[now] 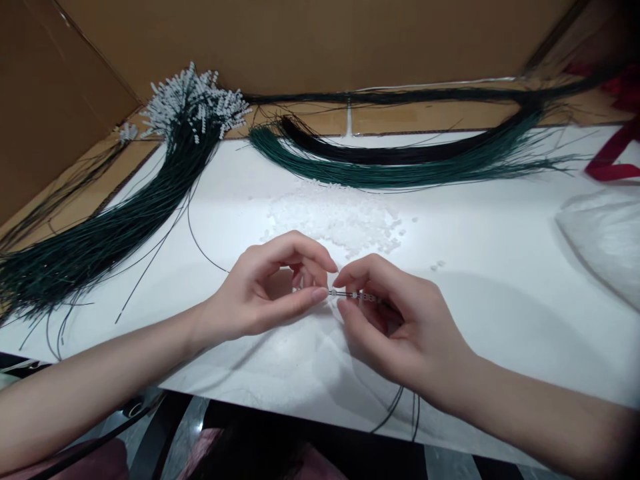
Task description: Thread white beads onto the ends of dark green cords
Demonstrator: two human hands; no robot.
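Note:
Thin dark wires with small clear beads [345,294] run between my two hands, low over the white table sheet. My left hand [275,283] is closed, its thumb and fingertips pinching the left end of this beaded wire. From the other side, my right hand [405,313] pinches it with thumb and forefinger, and a row of beads continues behind those fingers, partly hidden. Dark wire tails [395,410] hang below my right hand toward the table's front edge. Just beyond my fingertips lies a spread of loose clear beads [335,217].
At the left is a thick bundle of dark green wires [165,187] with white beaded tips [195,103]. Loose green and black wires [400,167] curve across the back. A clear plastic bag [605,233] and red ribbon [613,157] are at right. Cardboard walls [320,47] stand behind.

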